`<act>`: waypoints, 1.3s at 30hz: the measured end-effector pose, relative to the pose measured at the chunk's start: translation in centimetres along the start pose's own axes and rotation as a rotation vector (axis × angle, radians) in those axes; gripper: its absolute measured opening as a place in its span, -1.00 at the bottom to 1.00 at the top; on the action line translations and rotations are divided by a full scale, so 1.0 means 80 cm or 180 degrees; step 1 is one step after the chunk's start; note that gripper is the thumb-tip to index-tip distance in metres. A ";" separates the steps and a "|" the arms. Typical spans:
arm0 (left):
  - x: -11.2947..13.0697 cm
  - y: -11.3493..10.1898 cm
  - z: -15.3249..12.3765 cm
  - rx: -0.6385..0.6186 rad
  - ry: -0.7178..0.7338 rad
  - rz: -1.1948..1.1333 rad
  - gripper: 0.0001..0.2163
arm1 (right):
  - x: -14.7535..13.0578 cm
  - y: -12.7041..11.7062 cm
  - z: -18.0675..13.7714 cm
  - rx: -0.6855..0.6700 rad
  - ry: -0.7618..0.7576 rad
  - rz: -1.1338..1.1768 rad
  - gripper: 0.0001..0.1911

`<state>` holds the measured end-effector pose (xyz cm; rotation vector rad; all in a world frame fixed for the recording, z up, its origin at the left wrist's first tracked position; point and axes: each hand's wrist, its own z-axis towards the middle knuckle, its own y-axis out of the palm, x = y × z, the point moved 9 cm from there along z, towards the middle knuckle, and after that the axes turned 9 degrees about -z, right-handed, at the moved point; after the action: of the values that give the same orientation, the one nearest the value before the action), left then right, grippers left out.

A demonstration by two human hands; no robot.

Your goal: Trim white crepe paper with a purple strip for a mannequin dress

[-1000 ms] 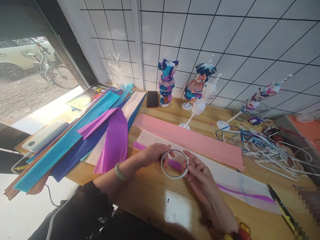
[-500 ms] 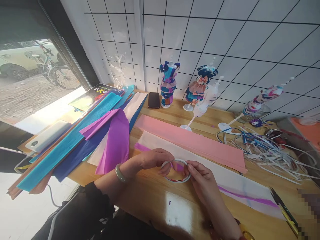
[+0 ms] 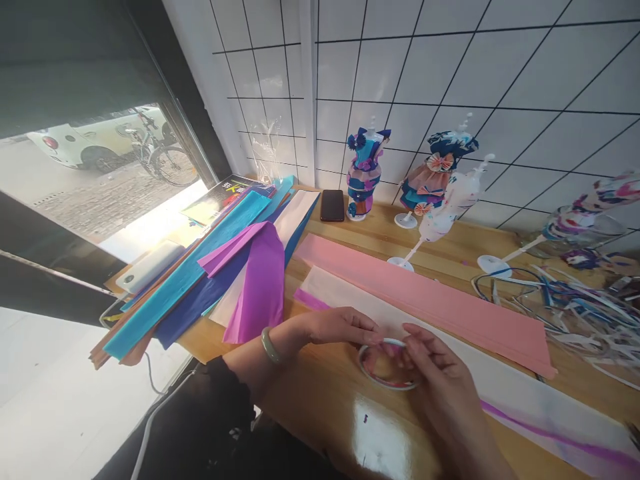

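A light pinch on a thin ring

Both hands hold a thin pale ring (image 3: 381,383) above the counter (image 3: 307,390); the left hand (image 3: 345,327) pinches narrowly at its upper rim; the right hand (image 3: 443,363) grips the right side, fingers curled; whether any loose end lies between the fingertips cannot be told. With so little rim to grip, the ring could slip if either pinch loosens; squeezed hard, it might bend; dropped, it could roll off the glossy wood or crease the white paper strip (image 3: 505,387), which looks flimsy.

That strip is long, flat and purple-edged; the pink strip (image 3: 425,300) beside it appears matt, with straight folds; the purple sheet (image 3: 263,280) drapes softly; the ribbons (image 3: 590,313) lie in a narrow, curling tangle.
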<state>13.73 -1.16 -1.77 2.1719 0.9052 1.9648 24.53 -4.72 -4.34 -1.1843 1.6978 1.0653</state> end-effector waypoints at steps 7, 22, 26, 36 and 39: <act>-0.003 -0.004 0.002 0.0046 0.0090 -0.0164 -0.57 | 0.010 -0.009 0.007 0.0246 0.0439 0.1133 -0.72; 0.003 -0.025 -0.002 0.0399 0.0528 -0.1136 -0.46 | 0.024 0.039 -0.007 -0.0502 0.0564 -0.0368 -0.69; 0.009 -0.012 -0.002 0.0145 0.0626 -0.0914 -0.47 | 0.027 0.029 -0.001 -0.0314 0.0800 0.0187 -0.75; 0.017 -0.018 -0.001 0.0436 0.0827 -0.0690 -0.66 | 0.034 0.037 -0.004 -0.0398 0.1000 0.0513 -0.75; 0.020 -0.024 -0.001 0.0508 0.0907 -0.0849 -0.70 | 0.033 0.040 -0.006 -0.0471 0.0988 0.0473 -0.76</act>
<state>12.93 1.09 -1.18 1.7504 1.3563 2.1596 20.74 -5.27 -5.99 -1.3926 1.9988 1.1595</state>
